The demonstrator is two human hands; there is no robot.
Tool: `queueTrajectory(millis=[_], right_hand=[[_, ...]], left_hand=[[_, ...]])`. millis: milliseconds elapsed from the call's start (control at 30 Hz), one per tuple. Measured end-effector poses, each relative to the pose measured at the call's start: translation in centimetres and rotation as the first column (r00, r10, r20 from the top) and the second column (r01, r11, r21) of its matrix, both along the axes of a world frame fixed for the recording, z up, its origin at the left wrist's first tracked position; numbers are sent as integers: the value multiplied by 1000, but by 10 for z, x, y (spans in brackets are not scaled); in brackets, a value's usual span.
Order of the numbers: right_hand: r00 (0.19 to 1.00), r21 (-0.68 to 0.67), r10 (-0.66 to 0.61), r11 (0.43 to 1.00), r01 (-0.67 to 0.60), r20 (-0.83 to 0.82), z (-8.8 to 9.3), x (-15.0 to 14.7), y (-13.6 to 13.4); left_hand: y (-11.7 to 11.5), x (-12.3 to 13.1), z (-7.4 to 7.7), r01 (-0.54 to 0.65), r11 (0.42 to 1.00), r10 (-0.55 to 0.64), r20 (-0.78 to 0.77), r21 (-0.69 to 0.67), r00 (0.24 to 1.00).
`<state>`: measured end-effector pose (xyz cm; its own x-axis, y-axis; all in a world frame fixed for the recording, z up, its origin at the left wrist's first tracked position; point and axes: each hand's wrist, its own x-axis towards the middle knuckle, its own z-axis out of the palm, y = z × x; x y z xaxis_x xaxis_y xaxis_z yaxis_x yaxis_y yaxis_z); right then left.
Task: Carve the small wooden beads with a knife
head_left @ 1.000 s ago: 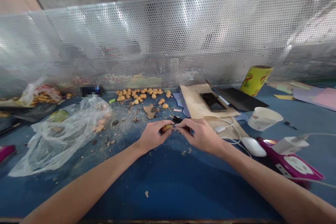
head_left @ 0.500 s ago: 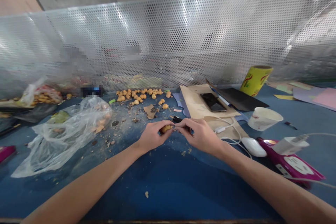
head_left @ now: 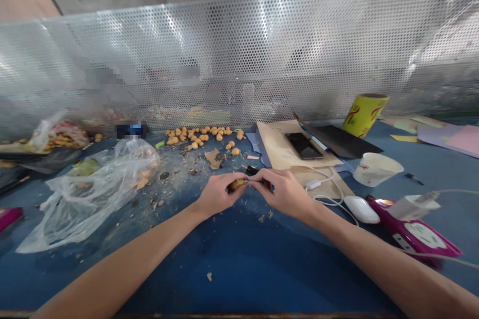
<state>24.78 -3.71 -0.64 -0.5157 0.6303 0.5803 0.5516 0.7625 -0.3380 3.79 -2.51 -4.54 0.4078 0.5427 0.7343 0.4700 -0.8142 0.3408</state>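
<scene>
So, blue table (head_left: 239, 264); plastic bag (head_left: 82, 207) on the left, probably parked aside for elbow room. Loose tan pieces (head_left: 204, 137) lie beyond, presumably for easy reach. Left hand (head_left: 219, 193) pinches a tan lump (head_left: 236, 184), likely for steadiness; right hand (head_left: 283, 192) has fingertips bunched beside it, can't tell on what.

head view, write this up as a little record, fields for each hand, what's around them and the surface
left hand: grips a small brown item between thumb and fingers
right hand: fingertips together beside that item; any grip unclear
beyond the hands: round tan pieces, then a perforated metal panel
left side: clear plastic bag
right side: dark phone on tan paper; white cup
surface: blue tabletop, scattered crumbs
</scene>
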Motion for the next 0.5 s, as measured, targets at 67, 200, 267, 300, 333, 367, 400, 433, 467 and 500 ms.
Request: queueTrajectory(millis=[67, 200, 267, 300, 333, 367, 400, 433, 467, 500], right_hand=[[1000, -15, -1, 1000, 1, 5, -3, -1, 1], [1000, -21, -16, 1000, 17, 3, -4, -2, 1], [1000, -16, -21, 1000, 21, 3, -4, -3, 0], [1000, -15, -21, 1000, 21, 1, -4, -3, 0], [1000, -16, -20, 1000, 20, -1, -4, -3, 0], [1000, -16, -19, 1000, 19, -1, -5, -2, 1], [1000, -15, -19, 1000, 19, 3, -5, -2, 1], [1000, -11, -21, 1000, 21, 14, -5, -1, 2], [999, -3, -23, 1000, 24, 31, -5, -1, 2], [998, 9, -29, 1000, 29, 49, -5, 0, 3]], left_hand=[[0, 0, -1, 8, 1000, -8, -4, 6, 1000], [1, -1, -1, 7, 1000, -7, -8, -9, 1000], [2, -2, -2, 9, 1000, -9, -8, -14, 1000], [2, -2, -2, 10, 1000, -10, -9, -16, 1000], [2, -2, -2, 13, 1000, -13, -10, -18, 1000], [2, -1, -2, 18, 1000, -18, -13, -20, 1000], [2, -1, -3, 22, 1000, -22, -14, -20, 1000], [2, -1, -2, 23, 1000, -24, -12, -20, 1000], [2, -1, -2, 21, 1000, -21, -8, -22, 1000], [2, -1, -2, 14, 1000, -14, 0, -24, 1000]])
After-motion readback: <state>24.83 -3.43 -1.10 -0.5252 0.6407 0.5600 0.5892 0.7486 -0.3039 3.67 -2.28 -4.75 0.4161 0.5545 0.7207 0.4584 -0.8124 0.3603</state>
